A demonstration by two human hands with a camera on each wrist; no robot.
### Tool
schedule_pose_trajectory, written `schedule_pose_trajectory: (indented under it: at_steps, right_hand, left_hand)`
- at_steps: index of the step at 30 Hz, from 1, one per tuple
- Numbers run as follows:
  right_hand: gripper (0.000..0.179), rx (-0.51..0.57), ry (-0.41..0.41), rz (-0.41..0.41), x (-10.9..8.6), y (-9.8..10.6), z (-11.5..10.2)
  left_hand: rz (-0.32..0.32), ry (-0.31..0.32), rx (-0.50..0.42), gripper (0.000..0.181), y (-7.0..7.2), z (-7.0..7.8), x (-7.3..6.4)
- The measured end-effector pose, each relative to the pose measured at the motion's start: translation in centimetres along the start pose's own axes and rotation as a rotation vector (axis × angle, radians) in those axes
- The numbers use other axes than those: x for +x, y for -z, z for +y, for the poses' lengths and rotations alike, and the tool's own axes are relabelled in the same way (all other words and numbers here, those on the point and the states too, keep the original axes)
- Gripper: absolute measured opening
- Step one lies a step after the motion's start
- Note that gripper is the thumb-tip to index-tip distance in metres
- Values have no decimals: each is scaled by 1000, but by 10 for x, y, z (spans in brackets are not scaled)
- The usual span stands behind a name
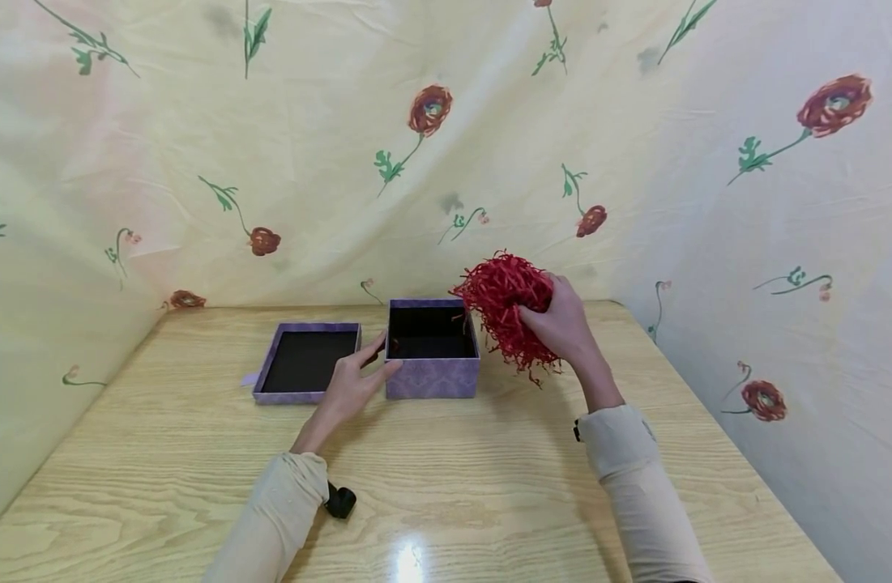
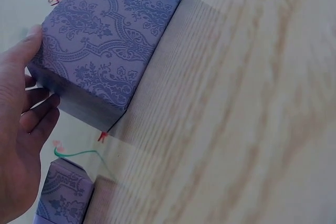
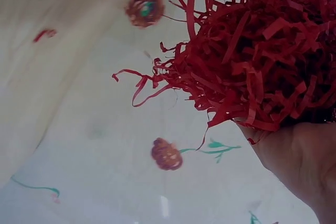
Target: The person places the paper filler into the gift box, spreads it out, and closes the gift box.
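A purple patterned box [image 1: 433,378] with a black inside stands on the table. My left hand [image 1: 352,389] holds it at the front left corner, thumb at the front rim and fingers along the left side. In the left wrist view, the thumb touches the box's [image 2: 110,30] edge and the other fingers bend against its side. Right of the box, my right hand [image 1: 562,321] grips a big clump of red shredded paper [image 1: 505,304] above the table. Loose strands spread from the shredded paper [image 3: 262,61] and cover most of the fingers in the right wrist view.
The box lid [image 1: 307,362] lies inside up to the left of the box, a small ribbon tab [image 1: 249,379] at its left edge. A flowered cloth [image 1: 307,162] hangs behind and at both sides of the wooden table [image 1: 453,478]. One red shred [image 2: 102,137] pokes out by the box.
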State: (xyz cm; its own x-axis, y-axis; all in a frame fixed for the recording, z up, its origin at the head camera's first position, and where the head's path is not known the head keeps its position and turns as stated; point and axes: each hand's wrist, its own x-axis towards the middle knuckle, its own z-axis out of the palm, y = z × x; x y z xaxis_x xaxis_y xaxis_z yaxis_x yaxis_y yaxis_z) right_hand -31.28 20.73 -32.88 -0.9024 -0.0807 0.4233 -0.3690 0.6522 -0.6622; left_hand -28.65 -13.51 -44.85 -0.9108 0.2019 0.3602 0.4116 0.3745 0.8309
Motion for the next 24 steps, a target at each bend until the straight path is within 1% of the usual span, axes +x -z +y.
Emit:
schedule_pose_trajectory:
  at_steps: [7,11,16,20,24]
  right_hand:
    - [61,71,26,-30,8,-6,-19]
    - [62,90,34,-63,11,-13,-28]
    - [62,100,54,-92,15,-23,-38]
    - [62,122,47,-111,17,-30,-44]
    - [62,148,26,-134,19,-38,-45]
  left_hand:
    - [10,-1,4,67,-1,1,1]
    - [8,5,1,67,-1,1,0]
    - [6,-10,2,67,0,1,0]
    - [3,-7,-1,67,0,2,1]
    - [1,0,1,68,-1,2,0]
